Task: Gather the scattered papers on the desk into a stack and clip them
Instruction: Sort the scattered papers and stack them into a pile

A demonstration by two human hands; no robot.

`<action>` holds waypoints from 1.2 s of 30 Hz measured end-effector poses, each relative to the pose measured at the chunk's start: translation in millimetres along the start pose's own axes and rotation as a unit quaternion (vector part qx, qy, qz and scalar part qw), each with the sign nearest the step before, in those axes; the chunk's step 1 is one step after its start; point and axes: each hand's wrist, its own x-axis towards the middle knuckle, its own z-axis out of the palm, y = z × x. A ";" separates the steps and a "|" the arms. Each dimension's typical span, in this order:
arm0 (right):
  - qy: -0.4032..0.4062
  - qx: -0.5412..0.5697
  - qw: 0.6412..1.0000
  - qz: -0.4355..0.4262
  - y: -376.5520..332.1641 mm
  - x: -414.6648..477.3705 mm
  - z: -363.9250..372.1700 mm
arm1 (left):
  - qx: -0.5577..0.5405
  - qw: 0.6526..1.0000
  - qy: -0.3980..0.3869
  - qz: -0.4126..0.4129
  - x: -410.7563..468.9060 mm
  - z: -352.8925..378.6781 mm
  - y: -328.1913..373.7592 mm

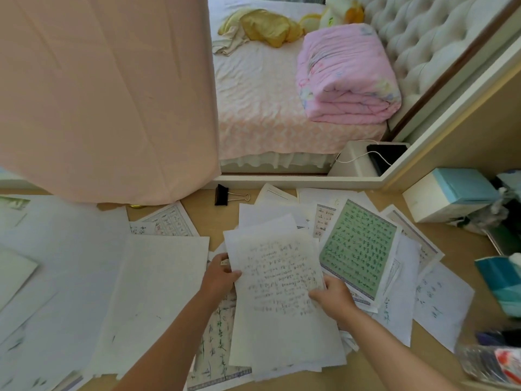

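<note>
**A:** Where are the papers?

**B:** A small stack of papers (282, 306) is in the lower centre of the frame, with handwriting on its top sheet. Loose sheets (158, 292) are spread over the desk (208, 221) at lower left. A green sheet (358, 249) lies among others right of centre.

**A:** And the hands?

**B:** The left hand (220, 273) pinches the stack's left edge, thumb on top. The right hand (332, 296) pinches the right edge the same way. The fingers underneath are hidden.

**A:** The clip?

**B:** A black binder clip (225, 195) lies on bare desk above the stack, mid-frame. It is well apart from both hands and near the hem of a pink cloth (107, 94).
</note>
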 end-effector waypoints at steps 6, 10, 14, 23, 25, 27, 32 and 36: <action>0.055 0.031 0.998 -0.021 -7.0 -11.2 -6.1 | 0.115 0.992 -0.008 0.054 3.7 4.9 -15.0; 0.039 0.013 0.999 -0.035 -9.9 -15.1 3.4 | 0.120 0.992 0.004 0.046 -16.6 -4.2 -19.3; 0.107 0.041 0.993 -0.028 -14.2 -20.0 10.7 | -0.010 0.999 0.034 0.013 -26.3 -16.7 -26.5; 0.017 0.191 0.981 -0.037 -23.2 -36.0 -9.9 | -0.061 0.986 0.024 0.153 -40.8 -10.9 12.2; -0.021 0.195 0.980 -0.042 -24.7 -34.9 -14.4 | -0.066 0.986 -0.039 0.149 -39.8 -2.5 24.2; -0.068 0.171 0.981 -0.058 -24.0 -30.9 -19.3 | -0.023 0.989 -0.058 0.134 -37.4 10.8 38.0; -0.001 0.148 0.989 -0.016 -9.9 -14.0 -48.0 | 0.043 0.988 -0.114 0.089 -19.1 59.3 69.0; 0.067 0.210 0.975 0.011 10.9 6.4 -100.5 | 0.088 0.985 -0.109 0.098 -4.1 116.7 102.4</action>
